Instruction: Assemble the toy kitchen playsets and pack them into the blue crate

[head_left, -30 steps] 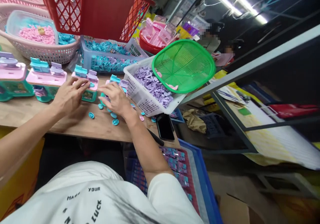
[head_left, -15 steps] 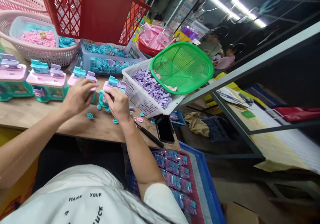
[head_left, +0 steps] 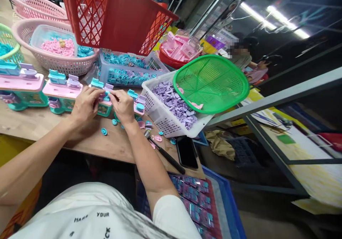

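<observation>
One toy (head_left: 104, 109) between both hands (head_left: 86, 104) (head_left: 124, 106)

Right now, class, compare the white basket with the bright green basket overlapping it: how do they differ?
Shape: the white basket is boxy and straight-sided, the bright green basket rounded.
Contents: the white basket holds a heap of purple pieces, while only a few pink pieces show in the bright green one.
Pose: the white basket stands on the table; the bright green one tilts over its right end.
Both have perforated sides.
</observation>
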A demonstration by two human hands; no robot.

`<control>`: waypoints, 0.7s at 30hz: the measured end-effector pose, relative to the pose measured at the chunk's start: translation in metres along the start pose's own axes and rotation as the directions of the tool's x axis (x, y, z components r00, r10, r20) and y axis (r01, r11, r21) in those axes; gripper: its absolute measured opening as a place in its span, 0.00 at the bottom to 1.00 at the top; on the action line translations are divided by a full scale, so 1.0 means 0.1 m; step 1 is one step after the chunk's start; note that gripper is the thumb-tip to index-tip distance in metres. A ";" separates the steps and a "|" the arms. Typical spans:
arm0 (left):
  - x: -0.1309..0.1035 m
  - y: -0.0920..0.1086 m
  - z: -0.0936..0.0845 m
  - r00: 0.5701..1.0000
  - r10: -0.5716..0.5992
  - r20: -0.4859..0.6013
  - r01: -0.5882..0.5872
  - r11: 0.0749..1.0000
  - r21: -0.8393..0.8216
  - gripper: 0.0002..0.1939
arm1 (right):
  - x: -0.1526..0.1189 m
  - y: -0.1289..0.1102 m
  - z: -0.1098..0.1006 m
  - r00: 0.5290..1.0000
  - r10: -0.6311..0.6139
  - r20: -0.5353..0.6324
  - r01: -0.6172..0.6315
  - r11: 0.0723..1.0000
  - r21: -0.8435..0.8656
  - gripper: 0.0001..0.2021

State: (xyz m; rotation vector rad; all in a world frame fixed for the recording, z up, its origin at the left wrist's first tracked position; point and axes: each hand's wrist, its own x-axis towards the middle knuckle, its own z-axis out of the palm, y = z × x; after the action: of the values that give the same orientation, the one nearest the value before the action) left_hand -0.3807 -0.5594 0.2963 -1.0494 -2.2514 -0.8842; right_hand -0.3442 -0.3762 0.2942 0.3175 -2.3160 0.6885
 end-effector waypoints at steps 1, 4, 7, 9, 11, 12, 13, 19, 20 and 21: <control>0.00 0.00 0.00 1.000 0.003 -0.004 -0.003 1.000 0.003 0.22 | 0.00 0.00 0.01 1.000 -0.001 -0.005 0.001 1.000 -0.012 0.11; -0.01 0.00 0.02 1.000 0.016 -0.024 -0.016 1.000 0.014 0.22 | 0.01 -0.01 0.01 1.000 -0.020 0.011 0.021 0.998 -0.060 0.11; -0.05 0.01 0.02 0.999 0.032 -0.028 -0.032 0.999 0.014 0.24 | -0.02 -0.05 -0.03 0.994 -0.074 0.084 0.082 0.992 -0.094 0.11; -0.06 0.00 0.03 0.999 0.049 -0.013 -0.049 0.999 0.003 0.24 | -0.05 -0.10 -0.06 0.986 -0.100 0.135 0.117 0.985 -0.124 0.12; -0.05 -0.02 0.04 0.997 0.072 0.008 -0.072 0.997 -0.006 0.23 | -0.07 -0.17 -0.08 0.983 -0.090 0.162 0.117 0.979 -0.166 0.14; -0.04 -0.04 0.05 0.996 0.084 0.018 -0.084 0.996 -0.004 0.22 | -0.07 -0.21 -0.09 0.983 -0.071 0.169 0.103 0.976 -0.190 0.15; -0.02 -0.05 0.05 0.995 0.098 0.031 -0.098 0.995 0.002 0.22 | -0.06 -0.25 -0.10 0.984 -0.044 0.175 0.082 0.973 -0.215 0.15; -0.09 0.06 -0.10 0.987 0.154 0.035 -0.156 0.986 0.062 0.23 | -0.12 -0.49 -0.32 0.980 0.062 0.190 -0.018 0.974 -0.227 0.10; -0.19 0.12 -0.13 0.987 0.158 0.027 -0.159 0.985 0.059 0.23 | -0.21 -0.53 -0.36 0.981 0.073 0.179 -0.035 0.978 -0.205 0.11; -0.30 0.17 -0.16 0.985 0.168 0.037 -0.170 0.984 0.046 0.23 | -0.32 -0.57 -0.39 0.980 0.089 0.177 -0.057 0.982 -0.179 0.12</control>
State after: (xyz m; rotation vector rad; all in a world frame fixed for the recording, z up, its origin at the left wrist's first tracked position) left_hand -0.3473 -0.5767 0.2927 -1.2202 -2.1613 -0.7421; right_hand -0.2760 -0.4001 0.3187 0.2247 -2.5556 0.5061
